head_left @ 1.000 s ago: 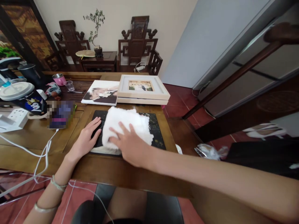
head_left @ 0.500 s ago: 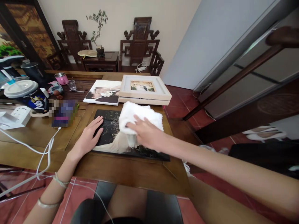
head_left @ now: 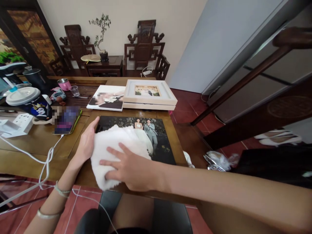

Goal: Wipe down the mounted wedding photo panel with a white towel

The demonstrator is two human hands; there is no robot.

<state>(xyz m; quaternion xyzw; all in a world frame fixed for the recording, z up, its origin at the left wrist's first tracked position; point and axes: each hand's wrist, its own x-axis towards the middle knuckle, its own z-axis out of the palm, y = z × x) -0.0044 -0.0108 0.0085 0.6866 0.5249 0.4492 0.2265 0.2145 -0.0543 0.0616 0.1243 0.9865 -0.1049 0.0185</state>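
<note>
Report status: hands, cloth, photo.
Right hand flat on white cloth. Left hand steadies dark photo print at its left edge. Nothing in the way.

Single head view, looking forward and down from close above wooden table [head_left: 36, 143]; far wall behind.

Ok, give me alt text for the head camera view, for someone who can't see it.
A person's right hand presses a white towel onto a dark wedding photo panel on a wooden table, the left hand at the panel's left edge. A framed photo lies behind.
</note>
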